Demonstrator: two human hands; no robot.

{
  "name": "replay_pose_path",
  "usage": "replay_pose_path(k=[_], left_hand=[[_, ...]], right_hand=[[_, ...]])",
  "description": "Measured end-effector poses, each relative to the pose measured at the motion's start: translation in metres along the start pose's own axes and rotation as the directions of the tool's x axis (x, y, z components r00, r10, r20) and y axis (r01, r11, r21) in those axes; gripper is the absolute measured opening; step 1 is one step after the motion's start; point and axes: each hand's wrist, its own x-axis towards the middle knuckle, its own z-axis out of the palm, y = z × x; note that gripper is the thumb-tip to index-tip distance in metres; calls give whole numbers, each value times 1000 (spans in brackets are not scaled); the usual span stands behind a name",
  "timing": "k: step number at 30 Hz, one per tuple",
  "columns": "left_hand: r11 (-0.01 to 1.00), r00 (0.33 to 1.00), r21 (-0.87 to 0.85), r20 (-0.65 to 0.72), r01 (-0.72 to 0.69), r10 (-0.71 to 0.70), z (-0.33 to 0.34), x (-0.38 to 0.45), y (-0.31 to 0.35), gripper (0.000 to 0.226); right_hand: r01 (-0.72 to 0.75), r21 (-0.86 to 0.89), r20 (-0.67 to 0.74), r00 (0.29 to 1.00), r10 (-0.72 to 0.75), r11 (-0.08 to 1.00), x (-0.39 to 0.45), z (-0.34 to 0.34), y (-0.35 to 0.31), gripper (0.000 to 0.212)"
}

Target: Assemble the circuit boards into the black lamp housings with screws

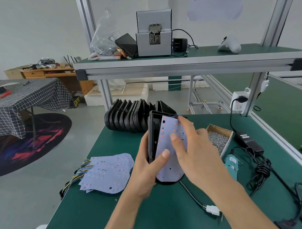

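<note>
head view shows the left hand (147, 165) gripping a tilted black lamp housing (153, 136) above the bench so the right hand (191, 147), fingers flat, can press the circuit board (168, 149) into it.

Two bare forearms, left hand (147, 169), right hand (195, 150), no sleeves, rings or gloves visible

An assembly workshop: aluminium-framed workbench (117, 199), screw feeder (154, 41), stacked housings (128, 116).
</note>
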Motion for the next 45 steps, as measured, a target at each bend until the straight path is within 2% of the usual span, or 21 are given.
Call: replay_pose_path(k=[3, 7, 11, 15, 20, 23, 26, 29, 32, 40, 42, 45], left_hand=[[987, 992, -112, -42, 111, -117, -1, -4, 0, 46], [974, 978, -95, -8, 206, -208, 4, -6, 1, 34], [947, 957, -143, 66, 288, -281, 2, -10, 3, 37], [890, 915, -224, 177, 396, -363, -6, -12, 1, 52], [891, 929, -269, 51, 366, -366, 4, -10, -3, 43], [906, 938, -259, 1, 335, -346, 7, -11, -3, 39], [902, 936, -277, -26, 331, -351, 7, -12, -2, 36], [902, 936, -280, -31, 329, -351, 7, -13, 0, 37], [903, 935, -273, -31, 332, -354, 6, -13, 2, 38], [901, 934, -271, -19, 338, -356, 5, -15, 2, 37], [897, 933, -280, -17, 341, -360, 6, -16, 1, 39], [881, 924, -305, -4, 362, -381, 8, -16, 2, 40]], right_hand=[[80, -214, 107, 993, -58, 974, 1, -12, 7, 56], [184, -400, 107, 982, -153, 898, 3, -20, 9, 56], [248, -464, 88, 968, -235, 850, 7, -22, 14, 59], [267, -519, 71, 960, -270, 812, 9, -20, 23, 63], [255, -464, 59, 964, -258, 848, 8, -15, 31, 63], [261, -445, 46, 962, -269, 857, 6, -14, 35, 73], [250, -345, 11, 965, -262, 905, 9, -16, 41, 75], [283, -232, -30, 954, -298, 930, 12, -18, 48, 72], [315, -178, -43, 944, -327, 932, 15, -17, 53, 82], [400, -138, -60, 910, -411, 906, 19, -11, 68, 71], [402, -71, -51, 913, -406, 913, 21, -8, 74, 69], [378, 125, -47, 926, -376, 917, 22, -2, 80, 65]])
